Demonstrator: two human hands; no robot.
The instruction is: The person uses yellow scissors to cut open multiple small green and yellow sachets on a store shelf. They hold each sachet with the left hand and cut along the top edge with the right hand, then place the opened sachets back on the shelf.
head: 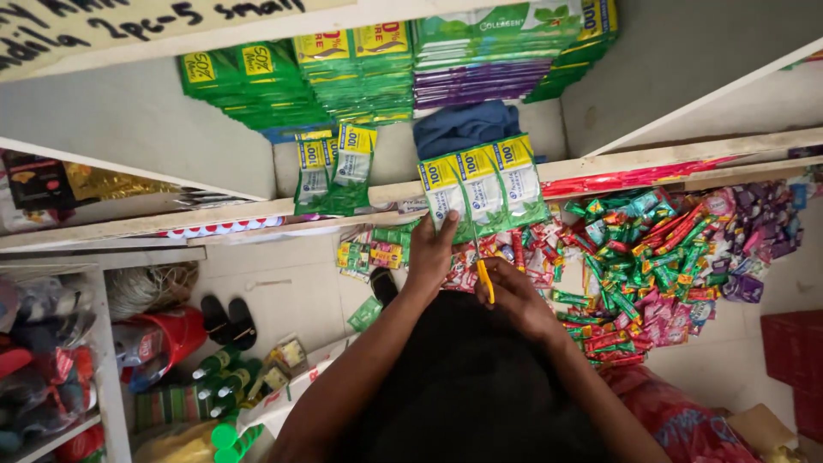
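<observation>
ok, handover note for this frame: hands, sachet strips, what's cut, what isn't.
Left hand: holds up the bottom edge of a green sachet strip, three joined packets wide.
Right hand: grips yellow-handled scissors, pointing up at that strip's lower edge.
Done: a two-packet sachet strip hangs on the wooden shelf edge to the left.
Left: the held strip is uncut. Stacked green packs lie on the shelf above; loose sweets pile lies to the right.

Both hands (431,250) (512,290) forward (fingers curled)
</observation>
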